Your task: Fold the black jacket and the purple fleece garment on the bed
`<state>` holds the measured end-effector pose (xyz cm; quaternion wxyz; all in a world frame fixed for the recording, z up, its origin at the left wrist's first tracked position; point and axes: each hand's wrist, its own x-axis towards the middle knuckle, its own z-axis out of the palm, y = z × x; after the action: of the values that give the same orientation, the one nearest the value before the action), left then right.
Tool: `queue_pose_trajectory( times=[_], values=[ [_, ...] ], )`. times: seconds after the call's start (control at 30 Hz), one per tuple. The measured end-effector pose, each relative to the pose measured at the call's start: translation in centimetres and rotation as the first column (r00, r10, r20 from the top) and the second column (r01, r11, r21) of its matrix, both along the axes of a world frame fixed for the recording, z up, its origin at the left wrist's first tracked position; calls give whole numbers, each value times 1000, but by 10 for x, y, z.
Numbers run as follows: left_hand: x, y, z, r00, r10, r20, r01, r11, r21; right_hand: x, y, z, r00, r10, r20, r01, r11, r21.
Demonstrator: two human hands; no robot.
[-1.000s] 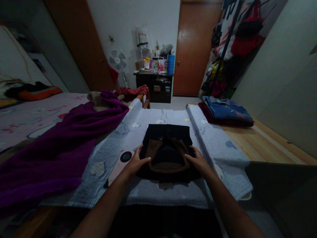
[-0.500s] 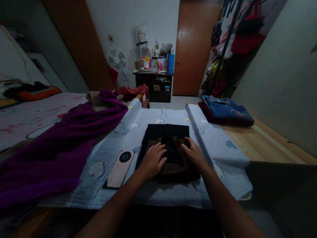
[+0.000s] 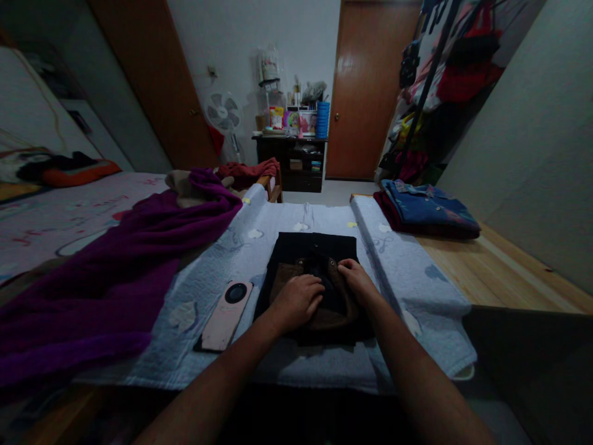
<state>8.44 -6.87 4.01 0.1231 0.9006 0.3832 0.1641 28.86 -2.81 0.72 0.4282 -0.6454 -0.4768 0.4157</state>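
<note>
A folded black garment (image 3: 287,247) lies on the pale blue patterned cloth (image 3: 259,364). On top of it is a brown piece (image 3: 331,318) with two metal eyelets at its upper corners. My left hand (image 3: 299,301) rests on the middle of the brown piece, fingers bent and close together; what is under the fingertips is hidden. My right hand (image 3: 357,279) pinches the brown piece near its upper right corner. Left of the garment, a pink phone (image 3: 225,321) with a round black camera ring lies face down.
Purple cloth (image 3: 139,253) spreads over the left side. Folded blue and maroon clothes (image 3: 430,207) sit on the wooden surface (image 3: 449,266) at the right. Farther back stand a white fan (image 3: 223,112), a dark cabinet (image 3: 301,162) and a brown door (image 3: 370,93).
My left hand has moved slightly right and its fingers have drawn in. The fingers of my right hand have closed at the corner. More of the brown piece shows, and the view has shifted slightly.
</note>
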Motion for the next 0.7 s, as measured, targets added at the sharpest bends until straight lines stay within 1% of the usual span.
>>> queue_pose_trajectory(
  times=[0.07, 0.13, 0.27, 0.37, 0.47, 0.53, 0.57, 0.63, 0.7],
  values=[
    [4, 15, 1, 1000, 31, -2, -31, 998, 63, 0, -3, 0, 1000, -9, -20, 8, 1000, -22],
    [9, 33, 0, 999, 27, -24, -25, 995, 93, 0, -8, 1, 997, -13, -74, 12, 1000, -13],
    [20, 67, -7, 997, -3, -81, 5, 1000, 26, 3, -20, 3, 986, -47, -162, 55, 997, 47],
    [24, 83, -15, 995, -6, -96, 5, 1000, -7, 9, -30, 4, 974, -60, -218, 60, 998, -7],
    [26, 90, -23, 989, -12, -146, 9, 1000, -19, 15, -42, -1, 970, -64, -234, 51, 997, -62],
    [25, 90, -29, 984, -11, -177, 7, 1000, -18, 17, -49, -6, 982, -58, -180, 48, 997, -60],
    [25, 89, -32, 983, -8, -186, 5, 1000, -15, 18, -53, -9, 990, -53, -128, 47, 998, -48],
    [24, 88, -36, 981, -5, -195, 3, 1000, -9, 19, -59, -14, 999, -42, 22, 42, 999, -3],
    [23, 87, -39, 979, -5, -202, 3, 1000, -10, 19, -64, -17, 984, -50, 173, 39, 997, 65]
  ],
)
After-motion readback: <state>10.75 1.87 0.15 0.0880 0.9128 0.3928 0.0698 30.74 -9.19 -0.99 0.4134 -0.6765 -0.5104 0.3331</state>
